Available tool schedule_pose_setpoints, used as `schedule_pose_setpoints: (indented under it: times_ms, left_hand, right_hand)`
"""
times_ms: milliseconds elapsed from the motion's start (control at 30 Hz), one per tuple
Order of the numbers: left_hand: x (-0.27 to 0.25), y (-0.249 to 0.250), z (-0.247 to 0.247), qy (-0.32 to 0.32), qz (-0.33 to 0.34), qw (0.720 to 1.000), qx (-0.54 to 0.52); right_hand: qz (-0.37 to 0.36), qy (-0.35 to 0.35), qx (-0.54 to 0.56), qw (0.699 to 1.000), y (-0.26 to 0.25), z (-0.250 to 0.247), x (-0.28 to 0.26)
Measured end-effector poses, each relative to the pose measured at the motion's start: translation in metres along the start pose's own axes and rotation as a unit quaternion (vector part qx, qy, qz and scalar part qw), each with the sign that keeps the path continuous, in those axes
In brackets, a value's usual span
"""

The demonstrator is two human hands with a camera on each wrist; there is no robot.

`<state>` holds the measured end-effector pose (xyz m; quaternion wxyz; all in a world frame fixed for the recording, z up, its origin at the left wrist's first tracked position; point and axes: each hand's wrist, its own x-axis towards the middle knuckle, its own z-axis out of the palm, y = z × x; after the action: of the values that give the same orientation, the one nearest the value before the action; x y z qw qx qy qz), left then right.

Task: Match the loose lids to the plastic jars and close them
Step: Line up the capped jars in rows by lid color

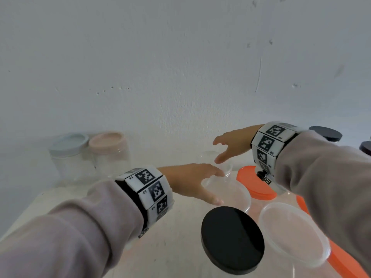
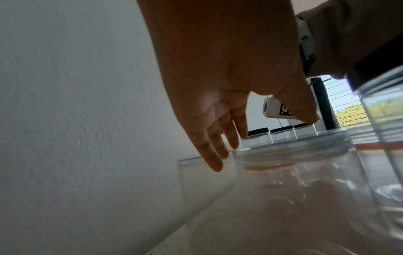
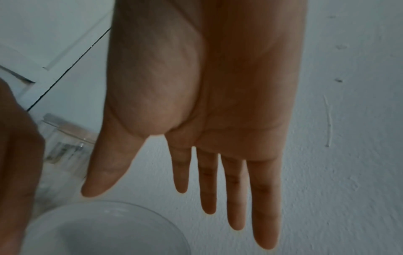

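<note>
Several clear plastic jars stand on the pale table. My left hand (image 1: 217,187) reaches over the top of a wide clear jar (image 1: 232,197), fingers straight; in the left wrist view my left hand (image 2: 261,143) spans that jar's rim (image 2: 292,143), fingertips on one side and thumb on the other. My right hand (image 1: 217,151) hovers open above a smaller open clear jar (image 1: 224,167). The right wrist view shows my right hand (image 3: 152,201) with flat palm and straight fingers over that jar's open mouth (image 3: 104,229). Neither hand holds anything.
Close in front stand a black-lidded jar (image 1: 231,239) and a clear-lidded jar (image 1: 293,231). An orange lid (image 1: 255,185) sits under my right wrist, another orange one (image 1: 341,259) at bottom right. Blue-lidded (image 1: 68,145) and pink-lidded (image 1: 108,141) jars stand by the wall; dark-lidded jars (image 1: 326,133) at back right.
</note>
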<state>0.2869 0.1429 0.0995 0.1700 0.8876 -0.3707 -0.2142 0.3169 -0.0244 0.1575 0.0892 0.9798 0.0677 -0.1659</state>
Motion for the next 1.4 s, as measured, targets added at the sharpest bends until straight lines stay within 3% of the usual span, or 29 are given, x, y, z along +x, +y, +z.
schedule_pose_setpoints:
  times_ms: [233, 567, 767, 1033, 1200, 1400]
  left_hand:
    - [0.009, -0.008, 0.003, -0.014, 0.017, 1.0, 0.015]
    - [0.009, -0.013, 0.003, -0.029, 0.018, 0.999, 0.025]
    - [0.011, -0.003, 0.005, -0.019, 0.008, 0.999, 0.043]
    - [0.025, 0.006, 0.005, -0.017, -0.003, 0.996, 0.088]
    - [0.011, -0.016, -0.016, -0.005, -0.085, 0.991, 0.1]
    - [-0.012, -0.062, -0.053, 0.056, -0.232, 0.961, 0.142]
  right_hand:
    - [-0.034, -0.029, 0.022, 0.999, -0.006, 0.002, 0.02]
    - [-0.045, -0.062, -0.051, 0.996, -0.027, 0.009, 0.042]
    - [-0.005, 0.009, -0.034, 0.999, -0.01, -0.002, 0.039]
    - [0.017, 0.039, 0.018, 0.999, 0.007, -0.016, 0.036]
    - [0.022, 0.06, 0.02, 0.998, 0.004, -0.016, 0.042]
    - [0.008, 0.071, -0.003, 0.997, -0.017, -0.012, 0.059]
